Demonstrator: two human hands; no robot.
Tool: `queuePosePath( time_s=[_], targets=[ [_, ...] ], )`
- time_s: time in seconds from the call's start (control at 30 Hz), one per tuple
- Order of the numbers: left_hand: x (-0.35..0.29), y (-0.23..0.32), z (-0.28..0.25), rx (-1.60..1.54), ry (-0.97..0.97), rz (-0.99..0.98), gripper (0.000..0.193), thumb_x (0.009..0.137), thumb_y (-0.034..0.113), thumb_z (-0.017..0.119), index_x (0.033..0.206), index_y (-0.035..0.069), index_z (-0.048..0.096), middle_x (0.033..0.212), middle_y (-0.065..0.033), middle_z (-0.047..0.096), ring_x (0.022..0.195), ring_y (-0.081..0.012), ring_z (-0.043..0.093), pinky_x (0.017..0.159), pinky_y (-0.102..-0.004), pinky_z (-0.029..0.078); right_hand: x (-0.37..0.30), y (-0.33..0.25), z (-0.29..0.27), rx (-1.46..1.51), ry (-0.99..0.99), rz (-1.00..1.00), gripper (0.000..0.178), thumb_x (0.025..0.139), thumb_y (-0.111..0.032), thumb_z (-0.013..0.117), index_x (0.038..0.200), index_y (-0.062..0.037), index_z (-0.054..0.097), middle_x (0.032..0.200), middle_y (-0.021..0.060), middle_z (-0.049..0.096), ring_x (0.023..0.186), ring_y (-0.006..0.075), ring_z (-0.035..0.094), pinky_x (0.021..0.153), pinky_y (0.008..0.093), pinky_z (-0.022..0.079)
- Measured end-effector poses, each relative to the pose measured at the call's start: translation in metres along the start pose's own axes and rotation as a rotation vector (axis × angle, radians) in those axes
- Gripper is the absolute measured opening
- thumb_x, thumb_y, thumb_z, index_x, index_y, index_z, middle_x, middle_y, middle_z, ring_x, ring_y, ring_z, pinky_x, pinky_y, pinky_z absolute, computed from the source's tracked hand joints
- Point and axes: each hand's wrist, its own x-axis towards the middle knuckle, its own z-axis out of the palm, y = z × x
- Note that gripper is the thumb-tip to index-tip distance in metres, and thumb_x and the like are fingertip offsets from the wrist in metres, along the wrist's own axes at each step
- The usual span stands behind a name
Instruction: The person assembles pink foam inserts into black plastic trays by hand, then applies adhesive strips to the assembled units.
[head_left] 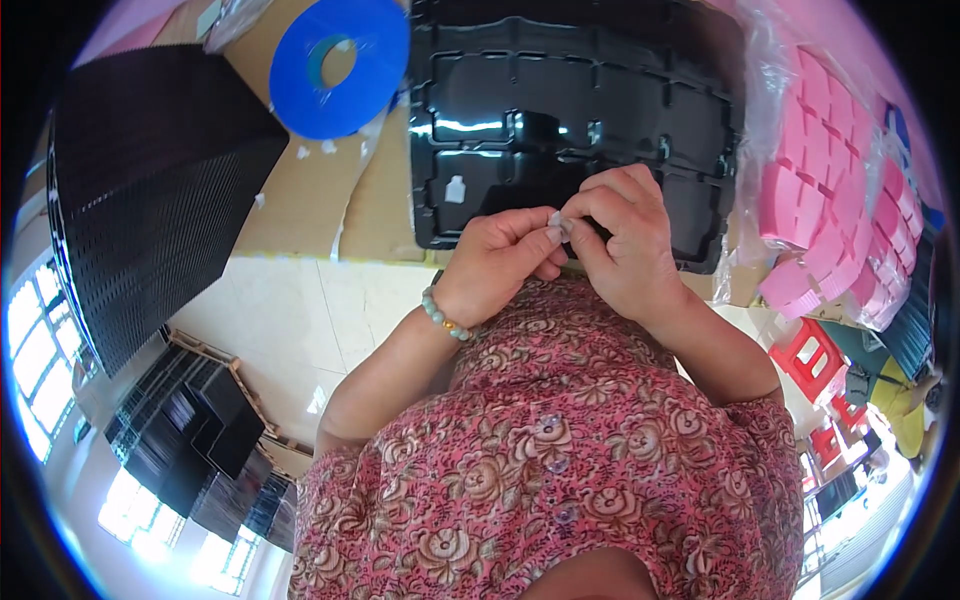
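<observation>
Both hands pinching one tiny pale sticker (556, 222) just above the black tray (560, 110); left hand (500, 265) and right hand (625, 240) fingertips nearly closed on it. Looks like it could fold onto itself or drop; that grip's only on the edges.

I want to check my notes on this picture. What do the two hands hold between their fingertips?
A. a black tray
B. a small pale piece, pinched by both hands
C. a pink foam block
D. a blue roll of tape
B: the left hand and right hand meet at a small pale piece, while the blue roll, the pink foam blocks and the black tray lie untouched on the table.
</observation>
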Motion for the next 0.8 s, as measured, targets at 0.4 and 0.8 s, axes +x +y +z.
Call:
queuePosePath(
  time_s=[0.4, 0.8],
  targets=[
    [-0.027, -0.032, -0.077, -0.094, 0.288, 0.017, 0.019, 0.094, 0.014, 0.054, 0.103, -0.001, 0.062, 0.080, -0.0073, 0.065, 0.067, -0.0135, 0.063, 0.065, -0.0288, 0.055, -0.007, 0.035, 0.065, -0.406, -0.082, -0.031, 0.017, 0.068, -0.005, 0.062, 0.084, -0.0111, 0.067, 0.092, 0.0028, 0.058, 0.094, 0.0246, 0.051, 0.078, 0.0363, 0.040],
    [-0.012, -0.027, -0.078, -0.113, 0.295, 0.027, 0.018, 0.092, 0.010, 0.056, 0.104, -0.002, 0.063, 0.078, -0.0080, 0.066, 0.063, -0.0129, 0.062, 0.063, -0.0266, 0.054, -0.017, 0.063, 0.035, -0.438, -0.015, -0.058, 0.014, 0.073, -0.010, 0.066, 0.087, -0.0110, 0.064, 0.086, 0.0036, 0.059, 0.089, 0.0250, 0.052, 0.076, 0.0376, 0.039]
  ],
)
